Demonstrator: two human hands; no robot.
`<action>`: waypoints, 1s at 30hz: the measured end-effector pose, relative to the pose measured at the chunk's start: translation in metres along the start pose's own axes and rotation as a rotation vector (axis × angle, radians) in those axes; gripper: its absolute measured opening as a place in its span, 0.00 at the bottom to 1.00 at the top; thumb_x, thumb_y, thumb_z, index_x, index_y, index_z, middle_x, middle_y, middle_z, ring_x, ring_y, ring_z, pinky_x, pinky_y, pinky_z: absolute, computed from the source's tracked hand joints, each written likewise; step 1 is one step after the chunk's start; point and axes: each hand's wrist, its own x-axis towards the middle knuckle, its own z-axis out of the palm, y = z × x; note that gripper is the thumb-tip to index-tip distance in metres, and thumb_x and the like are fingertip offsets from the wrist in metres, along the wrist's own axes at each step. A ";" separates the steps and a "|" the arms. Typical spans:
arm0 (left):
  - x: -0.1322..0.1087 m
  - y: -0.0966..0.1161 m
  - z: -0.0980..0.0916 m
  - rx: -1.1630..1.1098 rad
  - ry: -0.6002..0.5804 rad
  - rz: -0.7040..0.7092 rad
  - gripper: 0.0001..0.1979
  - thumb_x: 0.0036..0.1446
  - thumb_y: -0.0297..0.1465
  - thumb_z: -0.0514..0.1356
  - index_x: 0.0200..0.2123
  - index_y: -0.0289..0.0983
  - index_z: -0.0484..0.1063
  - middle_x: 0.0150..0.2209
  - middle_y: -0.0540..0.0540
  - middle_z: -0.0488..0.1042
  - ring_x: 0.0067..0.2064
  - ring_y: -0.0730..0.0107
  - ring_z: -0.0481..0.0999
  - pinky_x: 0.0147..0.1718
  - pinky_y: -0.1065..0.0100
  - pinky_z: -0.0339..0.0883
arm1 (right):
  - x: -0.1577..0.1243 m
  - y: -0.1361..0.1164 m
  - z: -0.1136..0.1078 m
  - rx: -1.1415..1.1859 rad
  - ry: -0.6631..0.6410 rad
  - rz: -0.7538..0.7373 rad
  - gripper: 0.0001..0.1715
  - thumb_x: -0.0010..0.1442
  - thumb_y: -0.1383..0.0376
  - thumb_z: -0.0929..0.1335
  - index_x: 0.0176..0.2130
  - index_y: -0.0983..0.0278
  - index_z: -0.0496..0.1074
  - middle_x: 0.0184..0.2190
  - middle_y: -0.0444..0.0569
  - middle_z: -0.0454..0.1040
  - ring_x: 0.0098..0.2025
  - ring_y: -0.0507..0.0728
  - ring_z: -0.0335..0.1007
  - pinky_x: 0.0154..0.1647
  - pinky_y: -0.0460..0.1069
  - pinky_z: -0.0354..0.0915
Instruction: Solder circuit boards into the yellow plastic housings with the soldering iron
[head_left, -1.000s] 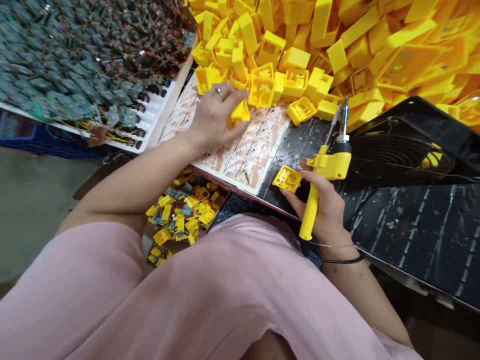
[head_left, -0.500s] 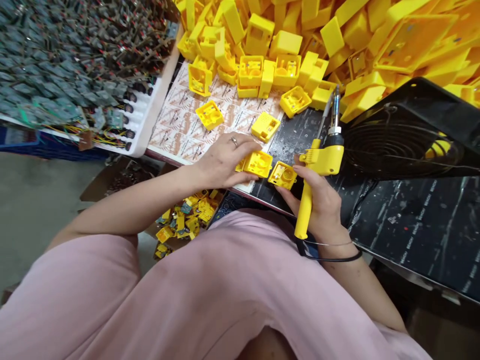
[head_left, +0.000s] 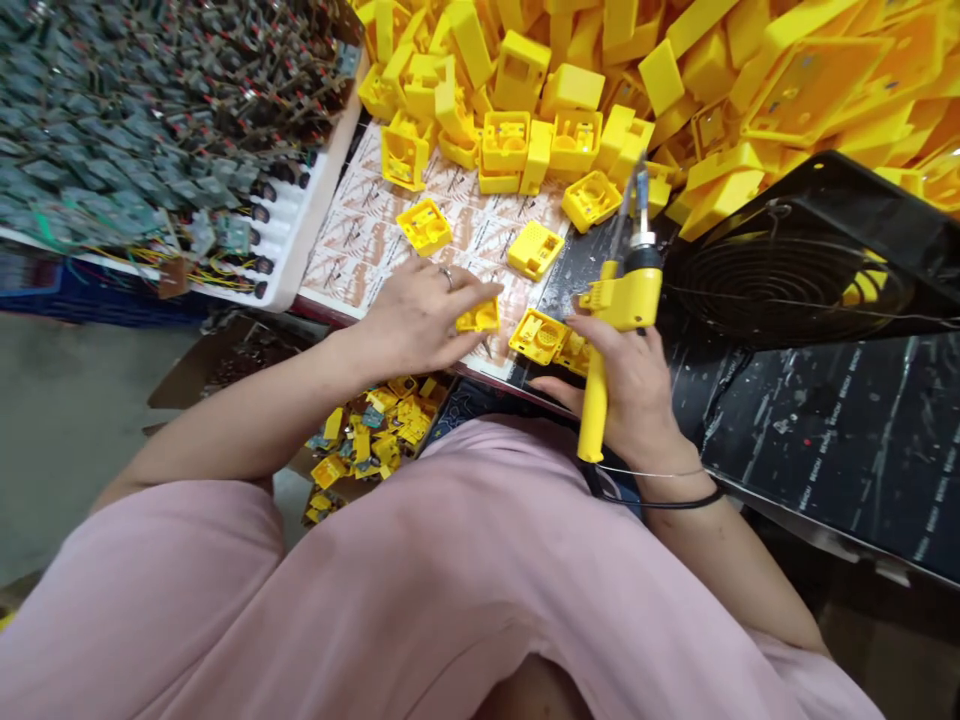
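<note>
The left hand, palm facing down, is clamped on one small yellow case; the right hand, turned inward, is curled around a yellow soldering gun

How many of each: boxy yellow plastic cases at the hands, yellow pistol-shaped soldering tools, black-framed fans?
Case at left hand: 1
Cases at right hand: 2
Soldering tool: 1
Fan: 1
Total: 5

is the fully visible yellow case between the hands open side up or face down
Open side up: the yellow case near the right hand shows its rim and a round shape inside its walls.
</note>
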 end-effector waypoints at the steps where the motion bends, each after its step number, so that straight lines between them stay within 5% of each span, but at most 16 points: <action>1: 0.002 0.004 0.000 0.070 -0.001 -0.074 0.29 0.73 0.49 0.52 0.68 0.43 0.72 0.55 0.39 0.81 0.53 0.50 0.80 0.56 0.50 0.70 | 0.003 -0.001 0.004 -0.019 -0.010 -0.025 0.32 0.69 0.50 0.73 0.64 0.60 0.65 0.45 0.52 0.82 0.48 0.63 0.80 0.60 0.60 0.72; 4: 0.011 0.022 0.001 0.167 -0.060 -0.222 0.34 0.71 0.57 0.51 0.69 0.47 0.72 0.54 0.37 0.80 0.51 0.47 0.81 0.46 0.53 0.72 | 0.005 -0.001 0.012 -0.067 -0.034 -0.068 0.22 0.72 0.57 0.70 0.62 0.60 0.68 0.38 0.48 0.80 0.40 0.60 0.78 0.48 0.54 0.73; 8: 0.018 0.039 -0.002 0.077 -0.129 -0.192 0.38 0.72 0.61 0.46 0.73 0.47 0.66 0.55 0.38 0.79 0.48 0.53 0.81 0.38 0.60 0.70 | -0.003 0.002 0.010 -0.008 -0.042 -0.058 0.23 0.71 0.60 0.71 0.63 0.58 0.68 0.40 0.48 0.80 0.39 0.60 0.76 0.43 0.52 0.72; 13: 0.021 -0.002 -0.009 0.102 0.132 -0.352 0.31 0.75 0.51 0.48 0.72 0.45 0.66 0.59 0.38 0.76 0.58 0.48 0.75 0.50 0.54 0.71 | -0.009 0.005 0.008 -0.023 -0.001 -0.058 0.28 0.68 0.62 0.73 0.64 0.59 0.67 0.43 0.50 0.82 0.43 0.62 0.78 0.52 0.56 0.73; 17: 0.014 -0.029 -0.007 0.105 0.037 -0.401 0.29 0.72 0.47 0.53 0.69 0.42 0.70 0.61 0.37 0.75 0.60 0.45 0.74 0.55 0.53 0.71 | -0.010 0.005 0.013 0.034 0.013 -0.056 0.34 0.67 0.63 0.74 0.67 0.59 0.64 0.51 0.54 0.82 0.50 0.64 0.80 0.55 0.57 0.74; 24: -0.003 -0.013 -0.014 -0.080 -0.133 -0.097 0.31 0.68 0.51 0.59 0.65 0.38 0.72 0.62 0.36 0.74 0.54 0.51 0.79 0.53 0.57 0.74 | -0.011 0.008 0.010 0.054 0.057 -0.045 0.36 0.67 0.64 0.74 0.69 0.56 0.63 0.50 0.51 0.84 0.44 0.62 0.83 0.47 0.54 0.78; 27: -0.003 -0.018 -0.011 -0.107 -0.073 0.027 0.35 0.67 0.55 0.62 0.66 0.37 0.72 0.64 0.32 0.73 0.64 0.44 0.74 0.63 0.50 0.69 | -0.011 0.012 0.007 0.021 0.083 -0.042 0.41 0.65 0.62 0.76 0.72 0.52 0.63 0.47 0.50 0.85 0.39 0.64 0.83 0.41 0.57 0.79; 30: 0.002 -0.019 0.005 -0.102 0.048 0.170 0.46 0.66 0.59 0.59 0.75 0.34 0.60 0.74 0.29 0.62 0.74 0.41 0.61 0.72 0.45 0.58 | -0.007 0.017 0.009 0.003 0.146 -0.077 0.44 0.63 0.56 0.77 0.73 0.49 0.63 0.44 0.52 0.86 0.36 0.69 0.83 0.38 0.62 0.79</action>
